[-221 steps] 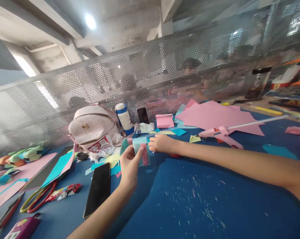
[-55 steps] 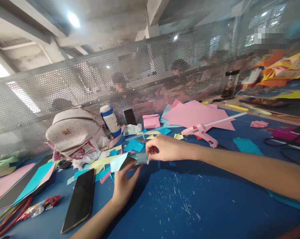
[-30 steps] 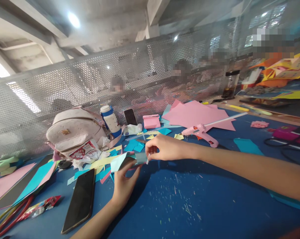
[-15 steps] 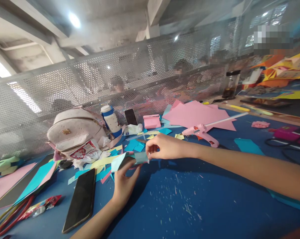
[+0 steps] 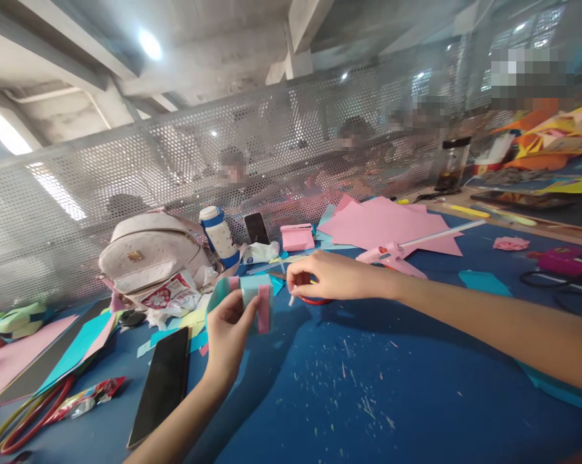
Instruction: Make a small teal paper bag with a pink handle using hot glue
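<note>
My left hand (image 5: 227, 325) grips a curved piece of light blue paper (image 5: 250, 283) with pink strips on it, thumb in front and fingers behind. To its right, my right hand (image 5: 314, 277) is closed in a pinch on a small white stub (image 5: 292, 299), too small to name. Under and behind that hand lies a pair of scissors (image 5: 316, 301); its red handle shows and the rest is partly hidden. The two hands are apart, above the blue table (image 5: 339, 393). Just beyond my right forearm a pink glue gun (image 5: 392, 254) rests with a clear glue stick in it.
A black phone (image 5: 160, 386) lies left of my left arm. Behind it are paper scraps, a white backpack (image 5: 148, 251), a bottle (image 5: 218, 235) and a second phone (image 5: 256, 229). Pink paper sheets (image 5: 382, 222) lie at the back. A perforated metal screen (image 5: 281, 142) closes off the far side.
My left hand has turned the paper upright and drawn it left, away from my right hand. The pink strips and the red scissor handle now show. The right hand stays nearly in place.
</note>
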Tool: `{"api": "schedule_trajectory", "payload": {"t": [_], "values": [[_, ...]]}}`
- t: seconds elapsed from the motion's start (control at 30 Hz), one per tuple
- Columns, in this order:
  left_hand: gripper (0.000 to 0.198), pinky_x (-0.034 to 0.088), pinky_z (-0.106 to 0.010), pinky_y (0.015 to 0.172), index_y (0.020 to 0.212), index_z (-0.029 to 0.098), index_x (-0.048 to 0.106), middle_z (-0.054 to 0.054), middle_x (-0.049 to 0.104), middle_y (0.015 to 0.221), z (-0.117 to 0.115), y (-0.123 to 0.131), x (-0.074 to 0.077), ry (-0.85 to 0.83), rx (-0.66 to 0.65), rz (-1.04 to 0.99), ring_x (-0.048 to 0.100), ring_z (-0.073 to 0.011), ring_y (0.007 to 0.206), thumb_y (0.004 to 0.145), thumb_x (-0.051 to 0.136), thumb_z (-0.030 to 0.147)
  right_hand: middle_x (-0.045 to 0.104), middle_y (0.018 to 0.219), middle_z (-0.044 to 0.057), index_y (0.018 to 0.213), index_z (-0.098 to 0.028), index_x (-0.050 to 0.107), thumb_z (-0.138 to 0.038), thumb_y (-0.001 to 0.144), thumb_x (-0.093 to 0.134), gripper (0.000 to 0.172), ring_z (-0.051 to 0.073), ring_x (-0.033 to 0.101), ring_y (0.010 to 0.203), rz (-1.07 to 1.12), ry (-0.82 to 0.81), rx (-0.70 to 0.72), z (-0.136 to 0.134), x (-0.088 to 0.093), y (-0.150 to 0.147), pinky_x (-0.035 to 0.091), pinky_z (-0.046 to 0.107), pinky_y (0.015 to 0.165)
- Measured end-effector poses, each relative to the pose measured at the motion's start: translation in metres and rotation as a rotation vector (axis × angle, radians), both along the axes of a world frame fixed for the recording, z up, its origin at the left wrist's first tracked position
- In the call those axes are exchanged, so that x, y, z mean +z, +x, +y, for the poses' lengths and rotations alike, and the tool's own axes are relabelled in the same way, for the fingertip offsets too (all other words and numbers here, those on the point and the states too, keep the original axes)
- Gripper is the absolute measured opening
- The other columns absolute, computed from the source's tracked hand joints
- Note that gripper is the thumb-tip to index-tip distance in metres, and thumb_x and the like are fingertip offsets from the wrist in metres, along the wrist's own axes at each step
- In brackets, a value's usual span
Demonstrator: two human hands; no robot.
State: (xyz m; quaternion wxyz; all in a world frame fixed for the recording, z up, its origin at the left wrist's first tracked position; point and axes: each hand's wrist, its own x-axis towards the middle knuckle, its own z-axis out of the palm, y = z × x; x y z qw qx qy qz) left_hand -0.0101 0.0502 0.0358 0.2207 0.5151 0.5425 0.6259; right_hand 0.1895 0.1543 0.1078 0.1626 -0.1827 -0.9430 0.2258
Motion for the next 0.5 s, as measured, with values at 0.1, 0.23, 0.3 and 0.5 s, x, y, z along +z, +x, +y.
{"api": "schedule_trajectory", "payload": {"t": [0.1, 0.23, 0.3, 0.5], "values": [[0.025, 0.05, -0.024, 0.074, 0.095, 0.015, 0.071, -0.003, 0.072, 0.086, 0.003, -0.003, 0.0, -0.011, -0.028, -0.074, 0.065, -0.0176, 0.083, 0.077, 0.071, 0.034, 0.069, 0.075, 0.001, 0.084, -0.017, 0.067, -0.02, 0.085, 0.056, 0.012, 0.012, 0.059, 0.065, -0.082, -0.01, 0.06, -0.001, -0.005, 0.0, 0.038, 0.024, 0.06], [0.03, 0.049, -0.021, 0.067, 0.099, 0.015, 0.069, -0.004, 0.072, 0.086, 0.007, -0.008, -0.004, -0.057, -0.078, -0.162, 0.065, -0.0156, 0.079, 0.079, 0.069, 0.038, 0.07, 0.079, 0.002, 0.088, -0.017, 0.069, -0.017, 0.082, 0.057, 0.013, 0.013, 0.061, 0.07, -0.154, -0.082, 0.145, 0.004, -0.017, -0.003, 0.041, 0.024, 0.063], [0.033, 0.045, -0.018, 0.056, 0.1, 0.016, 0.068, -0.003, 0.071, 0.083, 0.009, -0.01, -0.006, -0.09, -0.074, -0.194, 0.062, -0.0115, 0.067, 0.079, 0.069, 0.04, 0.071, 0.081, 0.002, 0.089, -0.016, 0.069, -0.015, 0.081, 0.057, 0.015, 0.013, 0.062, 0.071, -0.189, -0.125, 0.167, 0.007, -0.023, -0.006, 0.042, 0.024, 0.063], [0.044, 0.035, -0.014, 0.039, 0.106, 0.015, 0.066, 0.003, 0.065, 0.065, 0.01, -0.01, -0.006, -0.181, -0.152, -0.388, 0.048, -0.0043, 0.042, 0.072, 0.075, 0.042, 0.07, 0.077, 0.003, 0.103, -0.014, 0.064, -0.013, 0.085, 0.046, 0.025, 0.011, 0.062, 0.062, -0.224, -0.242, 0.178, 0.016, -0.036, -0.009, 0.045, 0.023, 0.061]]}}
